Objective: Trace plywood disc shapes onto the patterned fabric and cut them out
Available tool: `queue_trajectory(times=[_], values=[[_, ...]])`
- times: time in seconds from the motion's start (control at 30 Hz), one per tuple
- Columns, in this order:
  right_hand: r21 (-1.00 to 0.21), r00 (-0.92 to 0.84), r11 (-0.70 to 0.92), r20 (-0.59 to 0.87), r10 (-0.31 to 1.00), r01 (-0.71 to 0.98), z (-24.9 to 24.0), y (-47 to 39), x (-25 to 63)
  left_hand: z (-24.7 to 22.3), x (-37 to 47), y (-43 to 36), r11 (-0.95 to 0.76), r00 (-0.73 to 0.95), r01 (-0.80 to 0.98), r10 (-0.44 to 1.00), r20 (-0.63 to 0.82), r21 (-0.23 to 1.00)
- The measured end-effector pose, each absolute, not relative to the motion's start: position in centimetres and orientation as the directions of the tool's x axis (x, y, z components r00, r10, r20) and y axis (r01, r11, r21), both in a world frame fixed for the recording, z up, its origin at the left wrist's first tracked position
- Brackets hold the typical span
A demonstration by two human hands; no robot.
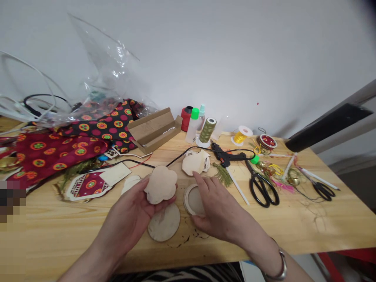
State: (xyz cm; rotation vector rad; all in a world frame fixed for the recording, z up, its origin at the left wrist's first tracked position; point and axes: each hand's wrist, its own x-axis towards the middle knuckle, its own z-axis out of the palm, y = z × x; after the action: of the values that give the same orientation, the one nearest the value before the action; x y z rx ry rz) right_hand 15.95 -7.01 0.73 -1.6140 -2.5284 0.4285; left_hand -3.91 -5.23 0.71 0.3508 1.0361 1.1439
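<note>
A pale, flower-shaped wooden piece (161, 185) lies across the fingers of my left hand (133, 211), with the thumb on its edge. Just below that hand, a flat wooden disc (163, 225) rests on the table. My right hand (216, 209) reaches over a round rimmed wooden piece (189, 199) and covers its right side. Its fingers are stretched out with the thumb apart; whether they touch the rim I cannot tell. Stacked pale wooden cutouts (194, 161) lie beyond the fingertips.
Behind stand a cardboard box (158, 129), a green thread spool (207, 131) and a glue bottle (192, 127). A black glue gun (227, 154) and scissors (261, 186) lie to the right. Patterned fabric (58, 149) and a decorated cutout (88, 186) are on the left.
</note>
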Motion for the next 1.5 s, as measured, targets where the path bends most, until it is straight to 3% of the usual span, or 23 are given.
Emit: queue_trajectory(times=[0.17,0.33,0.63,1.5], values=[[-0.422,-0.369,0.355,0.050,0.928,0.834,1.1,-7.6,17.2,0.5,-3.8,-5.2,0.448,0.055,-0.576,0.856,-0.514,0.684],[-0.534,-0.336,0.402,0.220,0.916,0.744,1.6,-8.2,16.8,0.7,-2.5,-5.4,0.579,0.288,-0.578,0.804,-0.520,0.575],[-0.473,-0.303,0.480,0.403,0.864,0.739,-0.3,-8.2,15.4,0.7,-0.7,-6.6,0.635,0.425,-0.587,0.770,-0.477,0.502],[-0.446,-0.221,0.464,0.495,0.840,0.765,-1.5,-9.1,14.4,-0.1,-0.2,-7.2,0.598,0.435,-0.633,0.800,-0.414,0.491]])
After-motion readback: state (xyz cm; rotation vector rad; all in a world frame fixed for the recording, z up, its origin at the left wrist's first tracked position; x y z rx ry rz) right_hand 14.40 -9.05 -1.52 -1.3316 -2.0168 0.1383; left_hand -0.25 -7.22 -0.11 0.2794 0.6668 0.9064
